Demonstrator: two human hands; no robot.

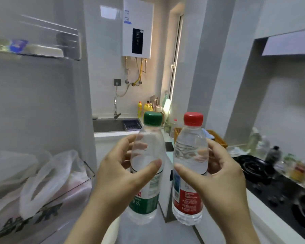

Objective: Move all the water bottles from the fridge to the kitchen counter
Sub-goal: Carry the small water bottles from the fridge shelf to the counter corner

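A white wall-mounted water heater (137, 27) with a black panel hangs on a pale tiled wall (104, 76) above a grey steel sink (109, 125). Warm light falls beside the tall narrow white-framed window (176, 59)

Two water bottles held upright

The green-capped bottle (146, 166) is gripped by the left hand (120, 175), and the red-capped bottle (189, 166), just beside it, by the right hand (217, 176).

I see the green-capped bottle (150, 138), clear, with a green-and-white label (145, 202); the red-capped bottle (190, 138), clear, with a red label (190, 199) with a blue-white strip. Water heater (130, 23) white with a black panel. Detergent bottles (148, 107) yellow. Hob (275, 184) black, table (264, 208) white, basket (217, 138) orange-brown.
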